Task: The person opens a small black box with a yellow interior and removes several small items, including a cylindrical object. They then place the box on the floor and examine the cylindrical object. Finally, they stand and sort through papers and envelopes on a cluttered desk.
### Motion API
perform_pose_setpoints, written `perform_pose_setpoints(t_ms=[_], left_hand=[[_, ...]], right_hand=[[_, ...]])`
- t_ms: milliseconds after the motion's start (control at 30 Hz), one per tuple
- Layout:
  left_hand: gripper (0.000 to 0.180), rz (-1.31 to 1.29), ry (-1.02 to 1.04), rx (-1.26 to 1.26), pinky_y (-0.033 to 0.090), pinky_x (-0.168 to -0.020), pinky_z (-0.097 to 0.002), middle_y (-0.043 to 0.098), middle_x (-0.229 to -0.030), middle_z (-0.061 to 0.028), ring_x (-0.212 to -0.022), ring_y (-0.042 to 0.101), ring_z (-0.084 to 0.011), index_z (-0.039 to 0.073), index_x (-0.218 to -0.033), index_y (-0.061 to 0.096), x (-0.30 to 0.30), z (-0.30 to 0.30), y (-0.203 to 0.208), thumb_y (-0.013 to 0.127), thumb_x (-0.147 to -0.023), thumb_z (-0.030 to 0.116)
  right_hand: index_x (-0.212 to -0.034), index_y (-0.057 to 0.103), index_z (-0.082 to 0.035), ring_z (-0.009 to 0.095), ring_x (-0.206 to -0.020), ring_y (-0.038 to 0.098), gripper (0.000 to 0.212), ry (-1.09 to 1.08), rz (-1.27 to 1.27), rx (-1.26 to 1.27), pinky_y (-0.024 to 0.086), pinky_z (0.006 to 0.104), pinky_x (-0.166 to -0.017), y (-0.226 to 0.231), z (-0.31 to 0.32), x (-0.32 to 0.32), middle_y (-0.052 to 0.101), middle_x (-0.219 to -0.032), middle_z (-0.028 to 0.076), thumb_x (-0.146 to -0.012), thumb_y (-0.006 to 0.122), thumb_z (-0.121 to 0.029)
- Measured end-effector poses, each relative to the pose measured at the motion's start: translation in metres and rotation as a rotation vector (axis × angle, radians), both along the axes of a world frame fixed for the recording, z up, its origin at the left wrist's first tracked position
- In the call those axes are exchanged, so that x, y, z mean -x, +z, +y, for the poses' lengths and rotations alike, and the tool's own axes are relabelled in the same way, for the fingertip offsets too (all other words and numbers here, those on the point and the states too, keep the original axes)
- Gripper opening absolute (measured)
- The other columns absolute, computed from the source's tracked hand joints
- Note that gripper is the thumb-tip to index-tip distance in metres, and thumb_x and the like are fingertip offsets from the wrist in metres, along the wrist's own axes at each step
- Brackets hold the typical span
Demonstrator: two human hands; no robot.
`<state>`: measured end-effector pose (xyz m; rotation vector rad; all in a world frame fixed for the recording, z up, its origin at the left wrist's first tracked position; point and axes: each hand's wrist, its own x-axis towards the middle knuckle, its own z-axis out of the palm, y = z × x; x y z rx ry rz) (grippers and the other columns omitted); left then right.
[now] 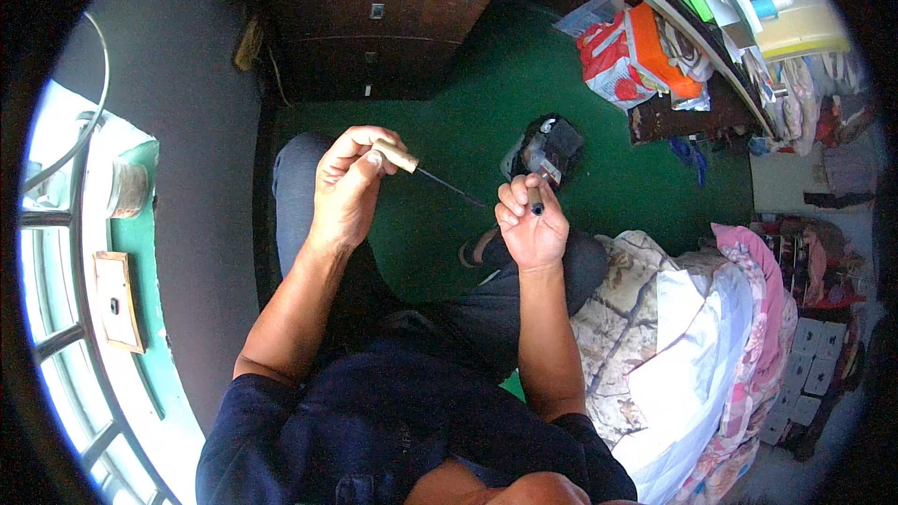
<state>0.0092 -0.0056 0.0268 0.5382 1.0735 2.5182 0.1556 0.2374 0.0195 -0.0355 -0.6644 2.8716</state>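
My left hand [348, 173] is closed around a thin-rod tool with a tan cylindrical handle [397, 156], pinched between thumb and fingers. Its dark rod slants down to the right, and the tip lies near my right hand [533, 224], apart from it. Between the curled fingers of that hand stands a short tan tube [535, 196] with a dark round end facing me. What kind of tool and tube these are I cannot make out. Beyond my right hand, a dark open bag [547, 148] with clear plastic and dark things in it lies on the green floor.
A dark wooden drawer cabinet [374, 33] stands ahead. At the far right are a red-and-white bag and an orange bag [659, 51] beside a cluttered desk. Bedding [655, 337] lies at my right, and a barred window [65, 299] is at the left.
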Motion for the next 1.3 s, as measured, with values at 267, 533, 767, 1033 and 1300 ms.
perform_pose_setpoints(t_ms=[267, 533, 767, 1033, 1300], left_hand=[[0.019, 0.052, 0.117, 0.024, 0.050, -0.087, -0.0323, 0.068, -0.112, -0.0108, -0.094, 0.062, -0.0167, 0.003, -0.116, 0.067, 0.012, -0.008, 0.003, 0.063, -0.101, 0.014], [0.018, 0.036, 0.147, 0.050, 0.050, -0.088, -0.0320, 0.069, -0.112, -0.0104, -0.093, 0.062, -0.0158, 0.003, -0.116, 0.068, 0.013, -0.008, -0.001, 0.062, -0.101, 0.012], [0.019, 0.023, 0.144, 0.070, 0.051, -0.088, -0.0308, 0.069, -0.112, -0.0086, -0.093, 0.063, -0.0148, 0.002, -0.117, 0.068, 0.009, -0.007, -0.001, 0.062, -0.102, 0.011], [0.018, 0.044, 0.159, 0.120, 0.050, -0.087, -0.0293, 0.070, -0.111, -0.0075, -0.092, 0.061, -0.0131, 0.003, -0.117, 0.068, 0.006, -0.004, -0.007, 0.062, -0.102, 0.010], [0.016, 0.093, 0.115, 0.262, 0.048, -0.087, -0.0278, 0.070, -0.109, -0.0044, -0.092, 0.060, -0.0107, 0.003, -0.116, 0.069, -0.006, 0.006, -0.010, 0.065, -0.102, 0.009]], right_hand=[[-0.125, 0.065, 0.005, 0.013, -0.082, 0.056, 0.028, -0.388, -0.295, -0.458, 0.047, 0.0327, -0.071, 0.015, -0.015, -0.010, 0.061, -0.088, 0.003, -0.107, 0.059, -0.016], [-0.126, 0.066, 0.005, 0.011, -0.080, 0.056, 0.027, -0.462, -0.283, -0.588, 0.049, 0.0324, -0.071, 0.027, -0.027, -0.012, 0.061, -0.087, 0.002, -0.106, 0.060, -0.013], [-0.125, 0.067, 0.004, 0.010, -0.080, 0.056, 0.026, -0.454, -0.263, -0.601, 0.049, 0.0323, -0.070, 0.027, -0.035, -0.009, 0.061, -0.087, 0.001, -0.106, 0.060, -0.012], [-0.126, 0.068, 0.004, 0.010, -0.081, 0.057, 0.025, -0.463, -0.269, -0.627, 0.051, 0.0317, -0.070, 0.025, -0.045, -0.009, 0.062, -0.089, 0.001, -0.107, 0.061, -0.012], [-0.125, 0.070, 0.005, 0.011, -0.079, 0.062, 0.024, -0.438, -0.250, -0.784, 0.055, 0.0286, -0.071, 0.015, -0.053, -0.004, 0.063, -0.095, 0.005, -0.105, 0.065, -0.007]])
